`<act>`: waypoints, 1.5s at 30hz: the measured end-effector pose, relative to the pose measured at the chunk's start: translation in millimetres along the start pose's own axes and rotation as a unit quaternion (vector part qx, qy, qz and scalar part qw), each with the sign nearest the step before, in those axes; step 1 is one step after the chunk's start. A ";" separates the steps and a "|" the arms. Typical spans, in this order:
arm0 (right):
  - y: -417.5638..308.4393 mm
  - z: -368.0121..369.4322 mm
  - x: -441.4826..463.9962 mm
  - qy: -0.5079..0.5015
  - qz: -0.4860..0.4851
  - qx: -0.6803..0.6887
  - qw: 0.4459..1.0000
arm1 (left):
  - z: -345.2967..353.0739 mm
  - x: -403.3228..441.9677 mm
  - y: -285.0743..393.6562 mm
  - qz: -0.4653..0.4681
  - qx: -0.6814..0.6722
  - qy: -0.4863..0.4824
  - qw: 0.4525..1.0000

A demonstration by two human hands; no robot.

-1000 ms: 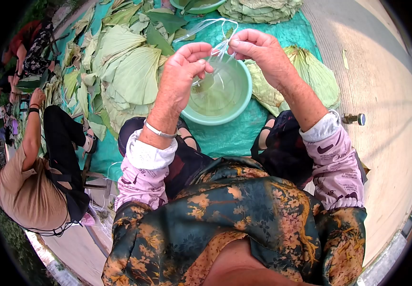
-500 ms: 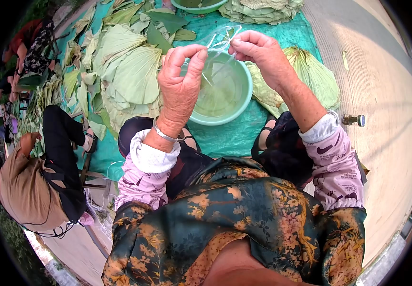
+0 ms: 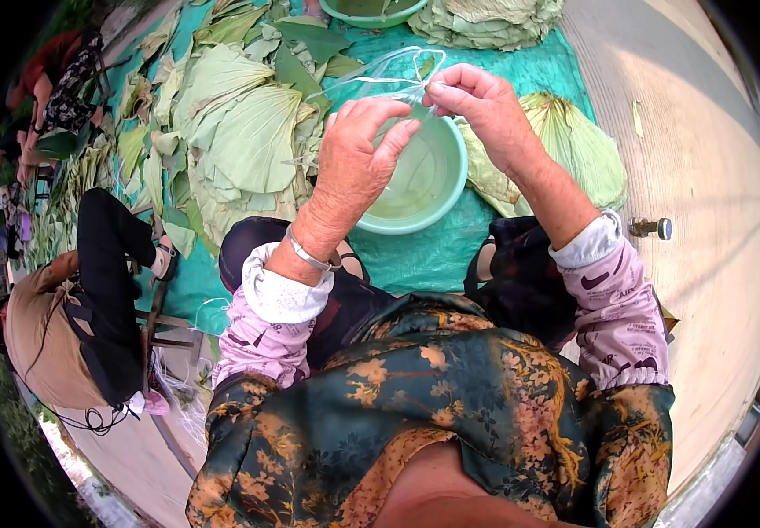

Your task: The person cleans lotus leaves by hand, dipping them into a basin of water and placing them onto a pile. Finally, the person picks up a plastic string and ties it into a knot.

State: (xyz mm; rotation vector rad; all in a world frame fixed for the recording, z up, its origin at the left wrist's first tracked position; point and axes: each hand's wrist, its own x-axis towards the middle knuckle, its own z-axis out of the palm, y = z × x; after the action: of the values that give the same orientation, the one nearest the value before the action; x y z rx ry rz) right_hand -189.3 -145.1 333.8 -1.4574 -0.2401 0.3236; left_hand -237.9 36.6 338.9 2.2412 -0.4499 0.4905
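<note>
My right hand (image 3: 488,121) is raised over the basin, thumb and forefinger pinching thin, clear plastic string (image 3: 382,80). Loops of the string spread up and to the left of those fingertips. Close by on the left, my left hand (image 3: 352,167) has its thumb and forefinger apart, with nothing visible between the tips. Its other fingers are partly hidden. Below both hands stands a pale green basin (image 3: 462,176) with water in it. A folded bundle of large green leaves (image 3: 573,145) lies right of the basin.
Left of the basin, large flat leaves (image 3: 239,132) lie piled on a green tarp (image 3: 406,264). Another leaf stack (image 3: 485,22) and a second basin (image 3: 375,19) are at the back. A person (image 3: 54,339) sits at left. A small metal-capped object (image 3: 650,228) is at right.
My left hand has shifted right and slightly down, and its thumb and forefinger have parted from the string. My right hand keeps its pinch, slightly lower. The string loops now stretch further left.
</note>
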 end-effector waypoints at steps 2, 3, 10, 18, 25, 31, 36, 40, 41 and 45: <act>0.0 2.5 -1.0 0.000 0.003 0.013 1.000 | 13.3 -1.0 -8.1 -0.026 -0.009 -0.015 1.000; 0.8 4.1 -1.7 -0.007 0.001 0.004 1.000 | 17.1 -1.1 -10.8 -0.067 -0.057 -0.006 0.996; 2.4 9.8 -1.5 -0.033 0.009 -0.024 0.999 | 12.0 6.0 -4.0 -0.247 -0.393 -0.028 0.886; 5.3 2.4 -0.3 -0.031 0.000 -0.047 0.998 | 13.6 8.8 -1.1 -0.300 -0.422 0.008 0.855; 6.9 2.9 -1.0 -0.034 -0.042 -0.087 0.995 | 12.9 7.6 -1.1 -0.309 -0.421 -0.028 0.852; 7.9 -3.3 3.3 -0.013 -0.056 -0.130 0.990 | 12.8 10.7 2.2 -0.323 -0.415 -0.024 0.850; -0.6 -6.3 3.6 -0.020 -0.045 -0.128 0.991 | 9.4 13.8 5.0 -0.350 -0.445 -0.038 0.824; 0.0 -11.2 4.4 -0.032 0.002 -0.092 0.995 | 3.8 14.1 1.7 -0.345 -0.511 -0.069 0.784; 0.8 -12.0 4.1 -0.034 0.007 -0.084 0.996 | 2.9 13.3 1.0 -0.343 -0.503 -0.074 0.790; -1.1 -11.5 2.1 -0.035 0.003 -0.085 0.996 | 4.4 11.8 -1.7 -0.334 -0.474 -0.101 0.809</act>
State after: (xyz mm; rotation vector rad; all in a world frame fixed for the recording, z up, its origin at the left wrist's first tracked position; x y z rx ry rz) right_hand -183.1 -155.1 333.7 -1.6162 -0.3260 0.3658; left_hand -226.0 32.4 340.7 1.3106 0.0445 -0.3177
